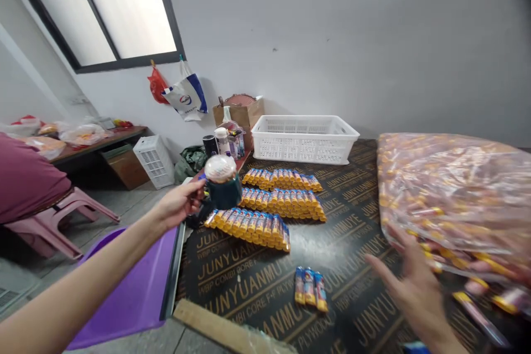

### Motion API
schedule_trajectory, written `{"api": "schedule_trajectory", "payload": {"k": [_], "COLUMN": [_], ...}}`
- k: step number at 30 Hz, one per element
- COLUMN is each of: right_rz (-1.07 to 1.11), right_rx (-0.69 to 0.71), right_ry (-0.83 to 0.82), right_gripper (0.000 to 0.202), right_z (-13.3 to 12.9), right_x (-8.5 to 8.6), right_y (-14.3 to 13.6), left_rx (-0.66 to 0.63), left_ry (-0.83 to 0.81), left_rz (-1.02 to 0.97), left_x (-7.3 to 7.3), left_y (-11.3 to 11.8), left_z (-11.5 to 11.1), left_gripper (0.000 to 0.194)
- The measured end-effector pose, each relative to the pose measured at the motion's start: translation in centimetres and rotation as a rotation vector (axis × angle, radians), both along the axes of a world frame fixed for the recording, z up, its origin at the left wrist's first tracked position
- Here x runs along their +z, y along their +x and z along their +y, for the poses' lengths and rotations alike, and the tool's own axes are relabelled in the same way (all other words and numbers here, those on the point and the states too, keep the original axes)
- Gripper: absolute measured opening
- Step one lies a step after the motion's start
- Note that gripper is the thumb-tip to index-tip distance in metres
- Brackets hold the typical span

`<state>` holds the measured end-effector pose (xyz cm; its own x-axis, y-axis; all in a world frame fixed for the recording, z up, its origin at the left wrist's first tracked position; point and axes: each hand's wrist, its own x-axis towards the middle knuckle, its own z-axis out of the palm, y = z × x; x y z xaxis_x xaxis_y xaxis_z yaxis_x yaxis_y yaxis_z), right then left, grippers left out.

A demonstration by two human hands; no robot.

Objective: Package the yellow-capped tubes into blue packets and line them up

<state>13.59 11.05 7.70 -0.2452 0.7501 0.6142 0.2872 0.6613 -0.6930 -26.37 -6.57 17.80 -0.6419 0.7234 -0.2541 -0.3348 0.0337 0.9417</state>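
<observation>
My left hand [182,202] reaches out to the far left of the table, its fingers closed at the side of a dark jar-like cup [224,191] with a clear, domed top. Just beyond and beside the cup, small blue-and-yellow tubes [257,227] lie stacked in several rows. My right hand [415,282] is open, fingers spread and slightly blurred, over the table's right side. It is beside a big clear plastic bag [452,188] full of pink-and-yellow tubes and holds nothing. Three blue-and-yellow tubes [309,287] lie side by side between my hands.
A white plastic basket [305,146] stands at the back against the wall. Loose tubes [481,315] lie at the right edge. A wooden strip [219,329] runs along the near edge. A purple bin [128,287] sits below on the left, with a seated person [33,182] beyond.
</observation>
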Motion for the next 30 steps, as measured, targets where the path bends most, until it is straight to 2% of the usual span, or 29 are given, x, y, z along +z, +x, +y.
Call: {"api": "schedule_trajectory", "payload": {"k": [3, 5, 8, 11, 14, 16, 19, 21, 23, 25, 27, 30], "right_rz": [-0.054, -0.099, -0.158, -0.199, -0.154, -0.039, 0.292, 0.541, 0.694, 0.737, 0.713, 0.691], "right_rx": [0.371, 0.531, 0.590, 0.527, 0.471, 0.490, 0.548, 0.524, 0.424, 0.279, 0.142, 0.022], "right_ry": [-0.068, -0.093, -0.189, -0.272, -0.324, -0.385, -0.535, -0.592, -0.602, -0.602, -0.593, -0.584], "right_gripper": [0.078, 0.087, 0.088, 0.080, 0.075, 0.072, 0.073, 0.069, 0.070, 0.077, 0.077, 0.073], "right_z": [-3.6, -5.7, -7.9, -9.3, -10.5, -11.3, -12.2, -12.4, -12.3, -12.1, -11.8, -11.5], "right_x": [3.1, 4.6, 5.4, 5.0, 4.4, 4.1, 3.8, 3.8, 3.7, 3.3, 2.6, 1.3], "right_y": [-3.0, -3.8, -2.5, 0.6, 3.4, 4.5, 5.9, 7.2, 9.2, 11.6, 13.9, 16.2], "left_rx": [-0.192, -0.336, -0.554, -0.691, -0.765, -0.801, -0.857, -0.881, -0.883, -0.862, -0.852, -0.908], "left_ry": [-0.055, -0.062, -0.081, -0.089, -0.083, -0.103, -0.129, -0.139, -0.167, -0.212, -0.230, -0.178], "left_rz": [-0.106, -0.128, -0.099, -0.060, -0.006, 0.020, 0.045, 0.071, 0.096, 0.117, 0.139, 0.147], "left_x": [-1.7, -3.1, -5.1, -6.5, -7.6, -8.0, -8.2, -7.9, -7.3, -6.1, -4.3, -1.2], "left_y": [8.6, 13.4, 19.0, 22.6, 25.0, 26.3, 27.7, 28.1, 28.1, 27.8, 27.5, 27.0], "left_z": [-0.4, -0.6, -1.0, -1.3, -1.4, -1.3, -1.1, -1.2, -1.5, -1.9, -2.4, -3.2], "left_gripper": [0.023, 0.030, 0.039, 0.045, 0.046, 0.046, 0.046, 0.046, 0.045, 0.043, 0.042, 0.037]}}
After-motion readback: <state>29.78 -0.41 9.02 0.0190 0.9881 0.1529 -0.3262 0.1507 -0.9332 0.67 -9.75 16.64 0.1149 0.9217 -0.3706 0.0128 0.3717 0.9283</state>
